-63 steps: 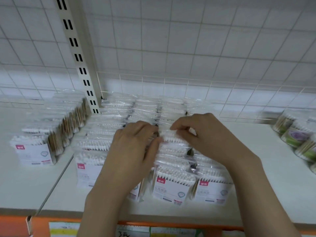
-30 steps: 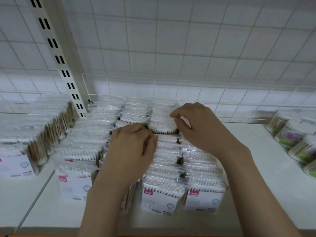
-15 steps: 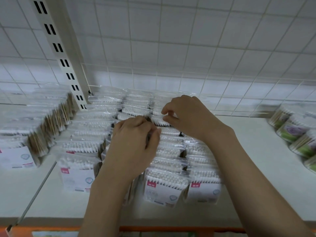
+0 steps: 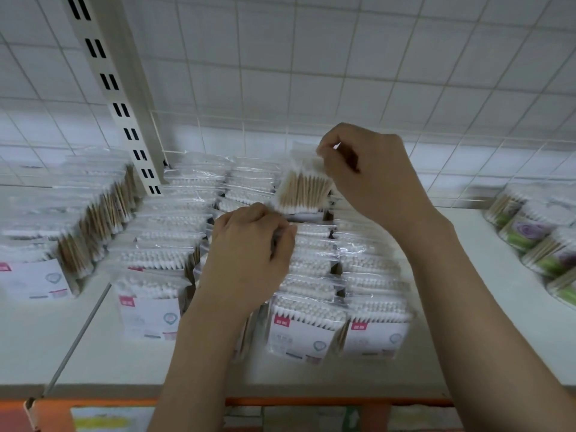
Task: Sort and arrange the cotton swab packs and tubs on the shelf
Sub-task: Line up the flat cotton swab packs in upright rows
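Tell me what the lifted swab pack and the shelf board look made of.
Lifted swab pack: clear glossy plastic film, judging by its glints and crinkles; inside, tan sticks, probably wood or bamboo, with white cotton-like tips. Shelf board: smooth matte white surface, possibly painted metal or laminate; unclear.

white shelf (image 4: 467, 353), red-tagged packs (image 4: 307, 332), green-purple tubs (image 4: 530, 232)

Right hand (image 4: 371, 179) raised in a pinching grip; left hand (image 4: 249, 254) curled, knuckles up.
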Action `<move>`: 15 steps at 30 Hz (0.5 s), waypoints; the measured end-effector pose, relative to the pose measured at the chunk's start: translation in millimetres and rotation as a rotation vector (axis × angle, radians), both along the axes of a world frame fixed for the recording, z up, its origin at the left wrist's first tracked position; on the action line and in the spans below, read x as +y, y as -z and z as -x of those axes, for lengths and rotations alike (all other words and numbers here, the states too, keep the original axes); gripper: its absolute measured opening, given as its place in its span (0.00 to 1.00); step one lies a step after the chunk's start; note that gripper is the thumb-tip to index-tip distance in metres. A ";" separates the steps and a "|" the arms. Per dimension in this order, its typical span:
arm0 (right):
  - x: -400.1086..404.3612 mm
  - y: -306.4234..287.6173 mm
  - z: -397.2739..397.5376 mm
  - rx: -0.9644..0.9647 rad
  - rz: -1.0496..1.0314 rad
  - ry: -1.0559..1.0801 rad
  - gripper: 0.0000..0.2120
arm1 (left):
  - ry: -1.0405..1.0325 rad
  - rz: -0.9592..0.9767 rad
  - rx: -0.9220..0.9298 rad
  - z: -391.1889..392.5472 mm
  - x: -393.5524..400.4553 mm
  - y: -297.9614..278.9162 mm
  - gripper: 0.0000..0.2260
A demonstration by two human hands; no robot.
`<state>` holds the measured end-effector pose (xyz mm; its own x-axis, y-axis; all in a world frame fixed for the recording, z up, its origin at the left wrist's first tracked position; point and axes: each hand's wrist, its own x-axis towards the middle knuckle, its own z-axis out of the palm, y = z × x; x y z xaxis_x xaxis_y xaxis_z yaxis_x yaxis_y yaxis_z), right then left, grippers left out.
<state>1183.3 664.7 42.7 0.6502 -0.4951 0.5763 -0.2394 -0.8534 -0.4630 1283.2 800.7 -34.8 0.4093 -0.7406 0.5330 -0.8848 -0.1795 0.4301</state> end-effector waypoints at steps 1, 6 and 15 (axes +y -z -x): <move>1.7 -2.9 1.7 -0.051 -0.017 -0.005 0.07 | 0.002 0.004 -0.002 -0.4 -0.2 0.8 0.15; 6.6 -11.9 11.3 -0.149 -0.077 0.009 0.08 | -0.002 0.015 -0.013 -1.3 0.5 2.9 0.15; -1.1 -9.2 22.5 -0.016 -0.017 0.035 0.05 | -0.006 0.021 -0.010 -1.0 0.2 5.4 0.16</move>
<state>1160.9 663.6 51.9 0.6231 -0.5272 0.5778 -0.2612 -0.8365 -0.4816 1284.2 800.8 -40.2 0.4081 -0.7268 0.5525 -0.8881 -0.1758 0.4247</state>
